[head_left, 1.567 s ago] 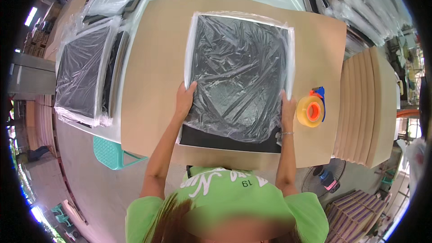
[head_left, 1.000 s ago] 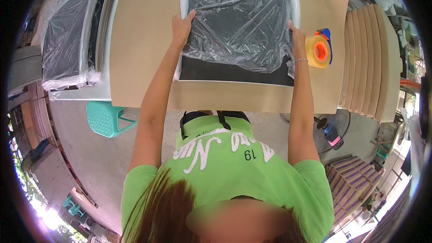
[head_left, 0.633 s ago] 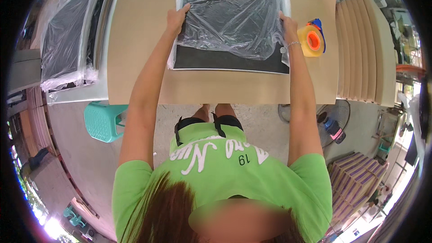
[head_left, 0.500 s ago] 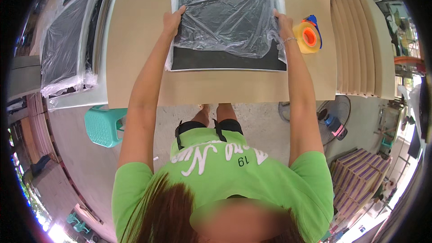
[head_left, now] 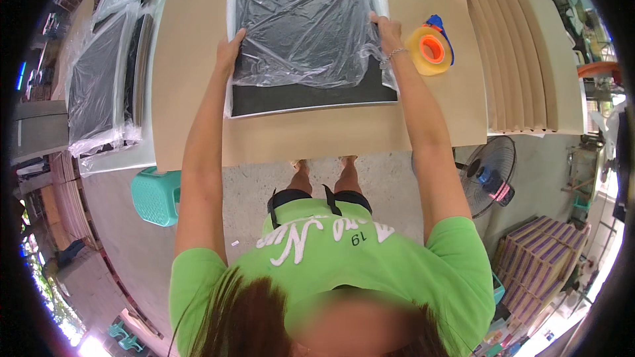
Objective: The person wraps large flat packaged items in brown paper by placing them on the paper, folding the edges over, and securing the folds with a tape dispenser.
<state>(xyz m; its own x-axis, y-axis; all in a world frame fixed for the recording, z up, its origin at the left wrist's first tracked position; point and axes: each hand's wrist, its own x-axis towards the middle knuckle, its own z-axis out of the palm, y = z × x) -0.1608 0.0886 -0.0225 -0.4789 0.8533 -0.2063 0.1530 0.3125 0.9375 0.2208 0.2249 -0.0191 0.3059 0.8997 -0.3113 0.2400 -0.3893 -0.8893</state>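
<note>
A flat black panel (head_left: 314, 98), partly covered by clear wrinkled plastic film (head_left: 301, 26), lies on a sheet of brown cardboard in front of me. My left hand (head_left: 230, 51) is closed on the panel's left edge, thumb over the film on top. My right hand (head_left: 388, 32) is closed on the right edge, its thumb also on top; fingers beneath are hidden. White wrapping shows along both sides. Nearest me, a strip of the black surface is bare of film. Right of my right hand sits a roll of yellow tape (head_left: 418, 59) with an orange core and a blue dispenser.
The brown cardboard sheet (head_left: 291, 140) covers the table. More plastic-wrapped panels (head_left: 99, 86) lie at the left, and thick brown boards (head_left: 512, 53) are stacked at the right. Below the table are a green stool (head_left: 155, 197), a fan (head_left: 486, 175) and a striped stack (head_left: 539, 254).
My view has shifted slightly, so the panel and tape appear farther left. Both hands keep their hold on the panel's edges. The long diagonal creases in the film have flattened.
</note>
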